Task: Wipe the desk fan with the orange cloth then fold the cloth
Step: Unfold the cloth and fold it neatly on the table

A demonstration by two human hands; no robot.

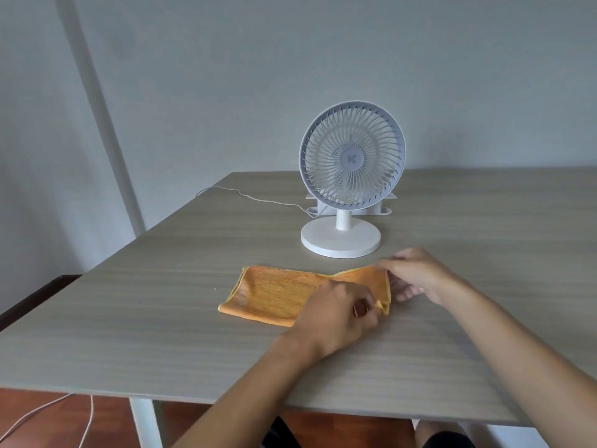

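The orange cloth (274,295) lies folded into a long strip on the wooden desk (161,318), in front of the white desk fan (350,176). My left hand (339,313) pinches the cloth's near right corner. My right hand (416,274) grips the far right corner, which is lifted slightly off the desk. The fan stands upright on its round base (340,240), just behind my right hand and apart from the cloth.
A thin white cable (252,197) runs from the fan leftward across the desk. A white power strip (384,210) sits behind the fan by the wall. The desk's left edge and a dark ledge (35,294) lie to the left.
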